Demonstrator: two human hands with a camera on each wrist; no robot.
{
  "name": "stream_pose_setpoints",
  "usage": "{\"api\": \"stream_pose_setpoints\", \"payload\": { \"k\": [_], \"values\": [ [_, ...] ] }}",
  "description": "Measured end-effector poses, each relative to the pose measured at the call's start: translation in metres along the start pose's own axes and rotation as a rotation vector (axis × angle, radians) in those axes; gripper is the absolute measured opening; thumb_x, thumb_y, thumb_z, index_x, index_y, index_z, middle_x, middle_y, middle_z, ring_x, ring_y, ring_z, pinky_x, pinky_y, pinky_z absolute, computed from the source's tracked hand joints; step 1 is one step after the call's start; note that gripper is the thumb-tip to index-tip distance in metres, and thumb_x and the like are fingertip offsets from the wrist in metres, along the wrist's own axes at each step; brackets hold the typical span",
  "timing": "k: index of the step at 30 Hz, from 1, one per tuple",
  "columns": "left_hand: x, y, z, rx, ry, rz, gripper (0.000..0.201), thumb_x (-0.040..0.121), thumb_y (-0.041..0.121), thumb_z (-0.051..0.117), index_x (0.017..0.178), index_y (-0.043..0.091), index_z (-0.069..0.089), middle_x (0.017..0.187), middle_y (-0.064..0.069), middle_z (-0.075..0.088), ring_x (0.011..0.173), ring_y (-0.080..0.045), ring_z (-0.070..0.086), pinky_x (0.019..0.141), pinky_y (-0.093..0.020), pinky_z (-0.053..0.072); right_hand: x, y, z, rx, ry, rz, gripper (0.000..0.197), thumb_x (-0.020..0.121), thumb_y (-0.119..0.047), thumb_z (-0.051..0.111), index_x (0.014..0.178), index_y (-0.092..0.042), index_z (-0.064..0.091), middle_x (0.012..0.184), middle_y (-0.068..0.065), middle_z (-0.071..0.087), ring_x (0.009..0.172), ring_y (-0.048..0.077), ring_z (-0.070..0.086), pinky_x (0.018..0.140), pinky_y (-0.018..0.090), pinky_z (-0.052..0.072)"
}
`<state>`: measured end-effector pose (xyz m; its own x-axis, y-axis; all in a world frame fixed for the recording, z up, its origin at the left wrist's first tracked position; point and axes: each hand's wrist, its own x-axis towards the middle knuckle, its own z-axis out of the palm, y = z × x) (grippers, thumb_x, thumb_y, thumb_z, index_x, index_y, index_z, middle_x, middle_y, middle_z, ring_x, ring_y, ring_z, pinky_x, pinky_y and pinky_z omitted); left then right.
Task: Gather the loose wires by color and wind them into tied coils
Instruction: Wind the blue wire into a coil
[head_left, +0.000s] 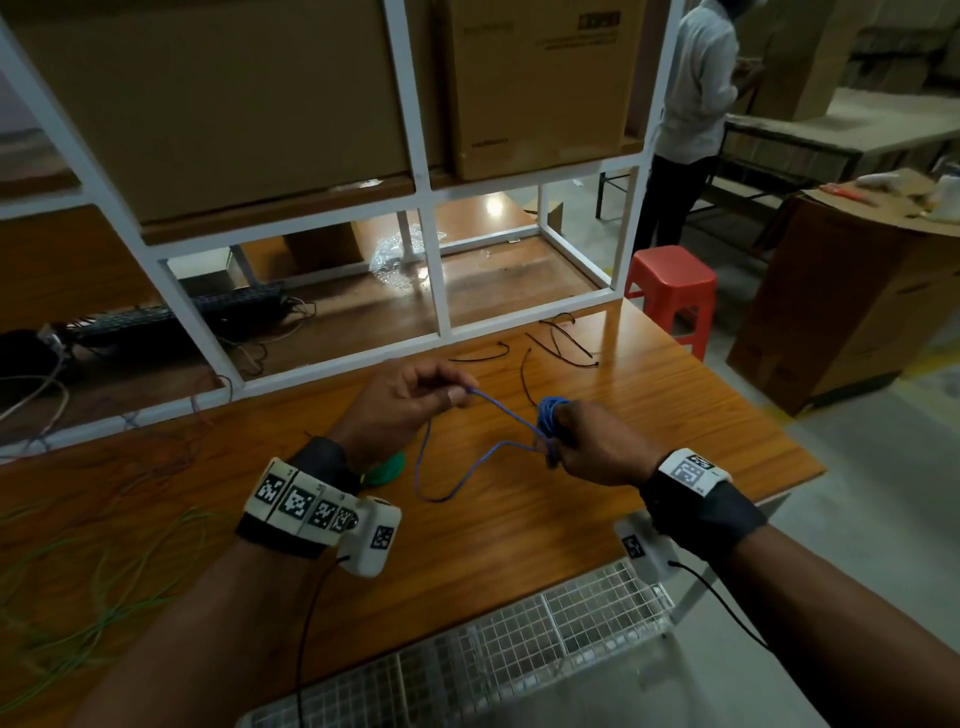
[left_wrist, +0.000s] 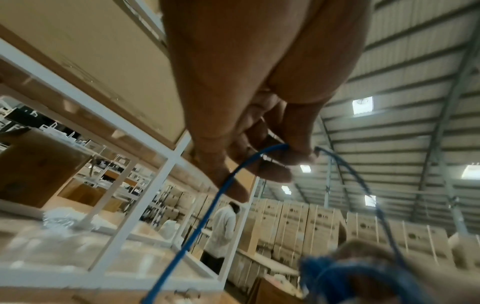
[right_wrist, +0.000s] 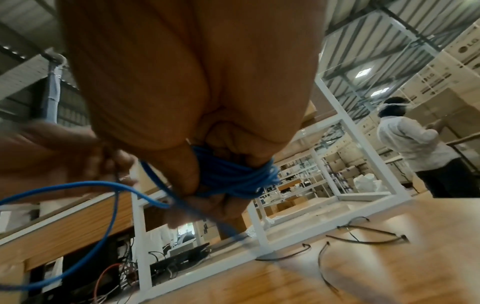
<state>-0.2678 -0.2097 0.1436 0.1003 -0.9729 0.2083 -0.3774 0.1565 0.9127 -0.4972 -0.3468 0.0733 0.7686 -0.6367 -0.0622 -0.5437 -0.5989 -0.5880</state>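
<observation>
A blue wire (head_left: 498, 410) runs between my two hands above the wooden table (head_left: 675, 415). My left hand (head_left: 415, 400) pinches it between thumb and fingers (left_wrist: 293, 156). My right hand (head_left: 582, 441) grips a coil of blue wire (head_left: 550, 413) wound round its fingers (right_wrist: 233, 176). A slack blue loop (head_left: 441, 493) hangs to the table between the hands. A wound green coil (head_left: 387, 470) lies by my left wrist. Loose green wires (head_left: 93, 597) spread over the table's left part, and reddish wires (head_left: 171, 447) lie further back.
Several black cable ties (head_left: 561, 343) lie on the table beyond my hands. A white metal frame (head_left: 431, 260) with cardboard boxes stands behind the table. A wire-mesh tray (head_left: 519, 649) sits below the near edge. A red stool (head_left: 670, 291) and a standing person (head_left: 691, 104) are at the right.
</observation>
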Motion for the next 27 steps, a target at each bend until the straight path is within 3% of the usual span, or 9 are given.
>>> {"api": "stream_pose_setpoints", "payload": {
  "k": [2, 6, 8, 12, 17, 19, 21, 24, 27],
  "values": [
    [-0.011, 0.012, -0.013, -0.101, -0.089, 0.093, 0.015, 0.091, -0.004, 0.06, 0.096, 0.006, 0.07, 0.095, -0.007, 0.072, 0.095, -0.023, 0.069, 0.085, -0.028, 0.056, 0.006, 0.007, 0.0, 0.001, 0.094, 0.066, 0.017, 0.095, -0.014, 0.065, 0.079, -0.012, 0.068, 0.085, 0.009, 0.073, 0.07, 0.022, 0.068, 0.066, 0.051, 0.059],
    [-0.037, 0.0, -0.028, -0.009, -0.683, -0.02, 0.013, 0.09, 0.008, 0.064, 0.099, 0.007, 0.073, 0.101, -0.023, 0.068, 0.092, -0.044, 0.061, 0.08, -0.049, 0.053, 0.01, 0.019, -0.012, 0.169, 0.226, 0.15, 0.018, 0.097, -0.016, 0.062, 0.081, -0.017, 0.071, 0.08, 0.003, 0.075, 0.076, 0.025, 0.072, 0.074, 0.055, 0.06],
    [-0.047, -0.018, -0.02, 0.304, -0.793, -0.174, 0.014, 0.087, 0.015, 0.071, 0.096, 0.022, 0.079, 0.099, -0.006, 0.073, 0.093, -0.03, 0.066, 0.081, -0.049, 0.055, 0.009, 0.015, -0.018, 0.222, 0.227, 0.13, 0.017, 0.101, -0.019, 0.059, 0.088, -0.015, 0.07, 0.083, 0.001, 0.075, 0.08, 0.023, 0.073, 0.08, 0.054, 0.06],
    [-0.049, -0.021, -0.008, 0.406, -0.626, -0.248, 0.013, 0.086, 0.031, 0.076, 0.098, 0.025, 0.078, 0.104, 0.012, 0.073, 0.1, -0.001, 0.065, 0.09, -0.03, 0.055, 0.01, -0.004, -0.024, 0.203, 0.151, 0.056, 0.017, 0.104, -0.023, 0.059, 0.094, -0.016, 0.071, 0.083, -0.007, 0.074, 0.079, 0.012, 0.071, 0.081, 0.049, 0.06],
    [-0.023, -0.013, 0.029, 0.272, 0.096, -0.265, 0.06, 0.082, 0.052, 0.074, 0.135, 0.032, 0.054, 0.125, 0.016, 0.056, 0.108, 0.002, 0.056, 0.087, -0.032, 0.054, 0.005, -0.034, -0.027, 0.238, 0.114, -0.064, 0.016, 0.104, -0.026, 0.062, 0.092, -0.019, 0.071, 0.087, -0.001, 0.076, 0.08, 0.018, 0.071, 0.074, 0.047, 0.059],
    [-0.017, -0.024, 0.052, 0.204, 0.064, -0.32, 0.066, 0.08, 0.055, 0.074, 0.138, 0.034, 0.051, 0.133, 0.013, 0.057, 0.118, -0.006, 0.055, 0.098, -0.039, 0.052, 0.003, -0.042, -0.028, 0.277, 0.111, -0.11, 0.018, 0.103, -0.029, 0.062, 0.088, -0.023, 0.07, 0.087, 0.002, 0.076, 0.083, 0.024, 0.071, 0.077, 0.051, 0.058],
    [-0.011, -0.034, 0.063, 0.125, 0.069, -0.264, 0.04, 0.086, 0.05, 0.068, 0.122, 0.032, 0.065, 0.119, 0.005, 0.069, 0.109, -0.012, 0.065, 0.095, -0.046, 0.054, 0.002, -0.044, -0.029, 0.379, 0.094, -0.102, 0.018, 0.102, -0.032, 0.063, 0.094, -0.02, 0.072, 0.085, 0.004, 0.076, 0.09, 0.034, 0.07, 0.088, 0.052, 0.058],
    [-0.012, -0.026, 0.058, -0.164, 0.155, -0.193, 0.014, 0.097, 0.025, 0.063, 0.102, 0.016, 0.072, 0.08, -0.009, 0.071, 0.061, -0.023, 0.062, 0.063, -0.037, 0.052, -0.005, -0.039, -0.039, 0.46, 0.025, -0.052, 0.027, 0.103, -0.035, 0.06, 0.099, -0.012, 0.073, 0.083, 0.004, 0.075, 0.077, 0.026, 0.065, 0.078, 0.039, 0.054],
    [-0.01, -0.011, 0.034, -0.022, -0.053, -0.132, 0.011, 0.091, 0.019, 0.071, 0.099, 0.011, 0.073, 0.071, -0.009, 0.07, 0.056, -0.024, 0.057, 0.051, -0.028, 0.044, -0.017, -0.033, -0.044, 0.477, -0.236, -0.003, 0.033, 0.106, -0.034, 0.056, 0.101, -0.006, 0.073, 0.083, 0.006, 0.069, 0.074, 0.02, 0.056, 0.071, 0.026, 0.045]
  ]
}}
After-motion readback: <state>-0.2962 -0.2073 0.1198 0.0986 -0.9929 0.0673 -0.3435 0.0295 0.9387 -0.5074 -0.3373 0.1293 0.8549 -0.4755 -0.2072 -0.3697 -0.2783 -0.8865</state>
